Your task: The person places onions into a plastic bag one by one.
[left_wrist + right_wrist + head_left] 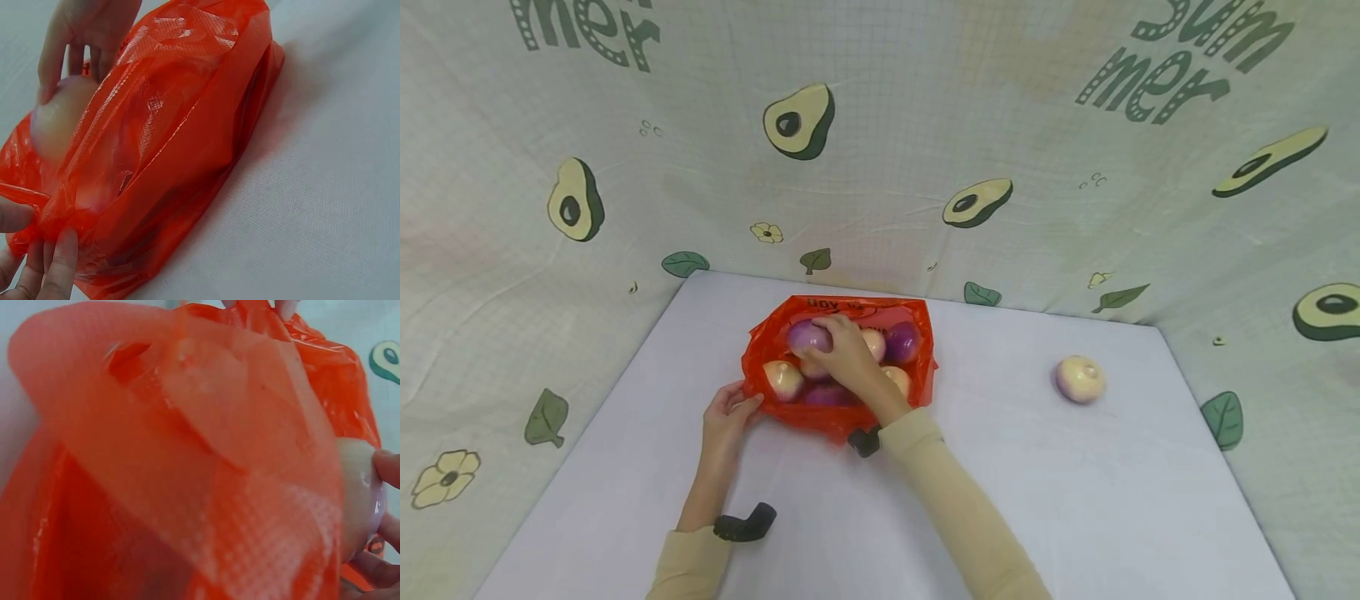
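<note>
An open red plastic bag [758,354] lies on the table with several purple and cream onions inside, among them a cream one [784,381] and a dark purple one [902,342]. My right hand [853,354] reaches over the bag and grips a purple-and-cream onion [808,335] by its sides, at the bag's mouth. That onion [357,494] also shows at the right edge in the right wrist view. My left hand [728,414] pinches the bag's near left rim between thumb and fingers. Crumpled plastic hides much of the contents in both wrist views.
A single cream onion [1080,379] rests on the white table [1037,483] to the right, apart from the bag. Behind the table and along its sides hangs a pale cloth [880,167] printed with avocados and leaves.
</note>
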Available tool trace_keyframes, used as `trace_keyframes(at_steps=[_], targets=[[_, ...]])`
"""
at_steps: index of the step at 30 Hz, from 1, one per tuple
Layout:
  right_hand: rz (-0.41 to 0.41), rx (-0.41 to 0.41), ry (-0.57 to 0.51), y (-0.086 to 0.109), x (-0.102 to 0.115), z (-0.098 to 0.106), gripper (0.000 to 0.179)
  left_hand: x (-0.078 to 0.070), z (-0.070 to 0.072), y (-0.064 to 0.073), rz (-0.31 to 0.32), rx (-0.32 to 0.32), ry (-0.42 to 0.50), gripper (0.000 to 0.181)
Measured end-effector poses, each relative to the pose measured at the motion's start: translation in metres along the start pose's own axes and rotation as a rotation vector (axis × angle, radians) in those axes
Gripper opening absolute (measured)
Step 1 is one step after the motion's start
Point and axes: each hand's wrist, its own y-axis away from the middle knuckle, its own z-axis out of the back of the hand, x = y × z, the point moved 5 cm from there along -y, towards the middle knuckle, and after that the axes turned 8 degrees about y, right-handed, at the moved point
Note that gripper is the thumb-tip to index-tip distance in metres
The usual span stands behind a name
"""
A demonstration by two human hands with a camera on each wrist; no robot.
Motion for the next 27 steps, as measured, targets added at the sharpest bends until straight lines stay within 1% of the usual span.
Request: trace_keyframes(at_steps=[4,9,12,16,19,22,27], targets=[[-0.016,0.041,0.066,-0.005,0.003,-0.004,0.055,0.0,0.0,0.0,-0.002,0.0,0.0,0.044],[0.009,0.114,0.168,-0.01,0.007,-0.008,0.056,0.001,0.0,-0.001,-0.006,-0.003,0.005,0.043],[0.012,0.15,0.195,-0.012,0.009,-0.01,0.056,0.002,0.0,-0.002,-0.004,-0.005,0.006,0.043],[-0.005,0.154,0.174,-0.014,0.009,-0.013,0.053,0.003,0.0,-0.003,0.0,-0.009,-0.005,0.044],[-0.003,0.15,0.166,-0.015,0.009,-0.015,0.051,0.003,0.001,-0.004,0.002,-0.012,-0.005,0.044],[0.01,0.156,0.186,-0.015,0.011,-0.017,0.053,0.003,0.001,-0.004,0.002,-0.013,0.0,0.043],[0.015,0.177,0.253,-0.015,0.012,-0.019,0.054,0.003,0.001,-0.004,-0.002,-0.012,0.001,0.043]])
